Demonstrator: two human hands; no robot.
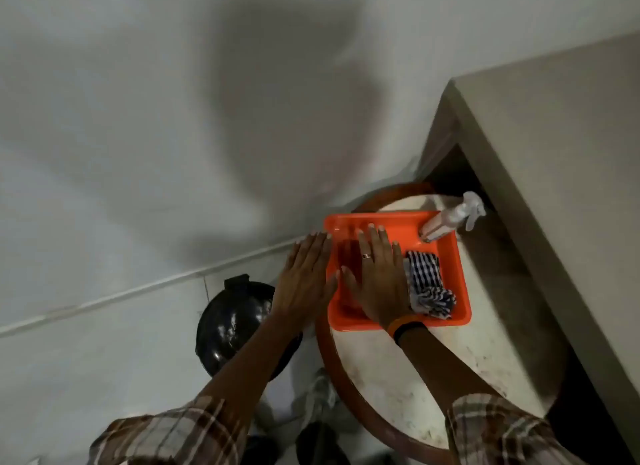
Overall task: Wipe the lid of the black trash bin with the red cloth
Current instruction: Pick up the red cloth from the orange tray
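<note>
Far left of the orange tray (450, 256): black trash bin (230, 322) down on the floor, glossy domed lid (225, 326) closed, partly hidden behind the left forearm. Untouched by any cloth so far.

Just left of the tray: left hand (304, 277), fingers straight and together, palm down, flat, holding nothing, hovering at the tray's left rim. Contact with the rim impossible to confirm.

Inside the tray, left half: right hand (375, 284), also flat and spread, ring on one finger, orange band at the wrist, gripping nothing. A darker red patch (348, 256) just beyond the thumb — possibly the red cloth, possibly shadow; too blurred to call.

Inside the tray, right half: blue-and-white checked cloth (429, 284), bunched, touching the right hand's edge. Wrong cloth for this job.

At the tray's far right corner: clear spray bottle (450, 218), lying tilted across the rim.

Beneath the tray: round tabletop (415, 378) with a brown rim.

Judged step: the very start, reaching for a cloth, no wiping begun. Next move calls for fingers closing on the red cloth, not the checked one, then a swing leftward and down to the bin.
</note>
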